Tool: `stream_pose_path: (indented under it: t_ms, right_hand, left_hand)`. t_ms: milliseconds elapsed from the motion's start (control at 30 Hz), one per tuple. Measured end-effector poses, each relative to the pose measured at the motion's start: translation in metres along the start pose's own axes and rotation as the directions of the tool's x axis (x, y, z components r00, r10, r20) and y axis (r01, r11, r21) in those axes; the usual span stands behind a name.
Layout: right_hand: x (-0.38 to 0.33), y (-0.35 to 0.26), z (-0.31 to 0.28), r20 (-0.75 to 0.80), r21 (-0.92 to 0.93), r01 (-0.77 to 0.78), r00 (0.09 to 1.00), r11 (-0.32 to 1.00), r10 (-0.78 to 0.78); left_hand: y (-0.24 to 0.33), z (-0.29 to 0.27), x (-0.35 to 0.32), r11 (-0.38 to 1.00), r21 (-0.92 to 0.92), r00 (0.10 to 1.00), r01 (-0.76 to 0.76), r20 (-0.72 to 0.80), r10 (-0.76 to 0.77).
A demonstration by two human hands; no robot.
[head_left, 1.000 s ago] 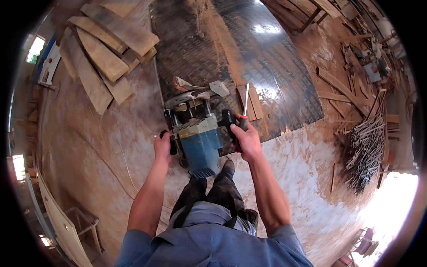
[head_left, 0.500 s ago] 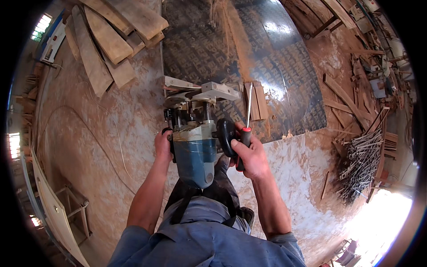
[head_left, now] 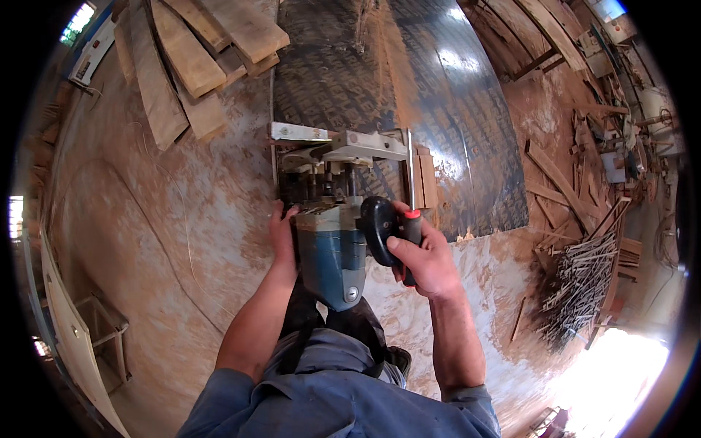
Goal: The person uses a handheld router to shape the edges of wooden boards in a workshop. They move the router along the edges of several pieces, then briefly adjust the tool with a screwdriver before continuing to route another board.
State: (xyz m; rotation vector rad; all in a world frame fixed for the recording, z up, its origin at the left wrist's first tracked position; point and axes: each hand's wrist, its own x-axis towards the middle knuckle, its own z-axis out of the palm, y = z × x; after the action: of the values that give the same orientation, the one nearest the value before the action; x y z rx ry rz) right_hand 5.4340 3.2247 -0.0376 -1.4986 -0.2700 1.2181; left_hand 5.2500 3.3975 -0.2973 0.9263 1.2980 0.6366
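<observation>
Round it comes: since a second ago the blue-and-grey, barrel-shaped electric router [head_left: 332, 252] has swung from its slant to stand nearly straight in the frame, and the right hand [head_left: 429, 263] has slid lower and further right. That squares the router's base end toward the top of the frame, so its fittings show more plainly for the work in hand.

Nearest, at the lower edge, the blue cloth shirt [head_left: 350, 398]. Then the router, just left of centre, motor end toward the body. The right grip is clamped on a slim screwdriver with a red-and-black handle [head_left: 412, 223], steel shaft pointing up the frame, and takes in the router's rounded black side handle [head_left: 378, 232] too. The left hand [head_left: 283, 235] presses its curled fingers to the router's left flank; what that grip closes on is hidden, can't tell.

Beyond, two pale metal bars cross the base end. Just right of them, brown wooden blocks [head_left: 425, 181] lie on the dark, printed sheet panel [head_left: 485, 146], dusted with sawdust. Far upper left, thick tan planks [head_left: 193, 66] fan out.
</observation>
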Motion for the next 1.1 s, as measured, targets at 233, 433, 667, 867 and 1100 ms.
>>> stream_pose_path:
  t_ms: [233, 433, 667, 867, 1100]
  right_hand:
    - [0.006, 0.001, -0.001, -0.040, -0.096, 0.035, 0.998, 0.995, -0.039]
    - [0.003, -0.012, 0.003, -0.103, -0.244, -0.024, 0.995, 0.969, -0.001]
    - [-0.013, -0.007, 0.009, -0.096, -0.404, 0.196, 0.962, 0.894, -0.254]
    - [-0.029, -0.001, 0.036, -0.005, -0.160, 0.263, 0.964, 0.951, -0.268]
    - [-0.040, 0.002, 0.062, 0.182, 0.098, 0.101, 0.976, 0.990, -0.118]
  left_hand:
    - [0.022, 0.009, -0.009, 0.979, 0.201, 0.999, 0.043, 0.000, -0.044]
    - [0.094, 0.009, -0.036, 0.980, 0.191, 0.998, 0.061, 0.010, -0.064]
    - [0.170, 0.041, -0.166, 0.831, -0.140, 0.734, -0.538, 0.407, 0.544]
    - [0.186, 0.053, -0.199, 0.643, 0.015, 0.582, -0.766, 0.440, 0.684]
    - [0.207, 0.018, -0.182, 0.552, 0.203, 0.579, -0.809, 0.441, 0.686]
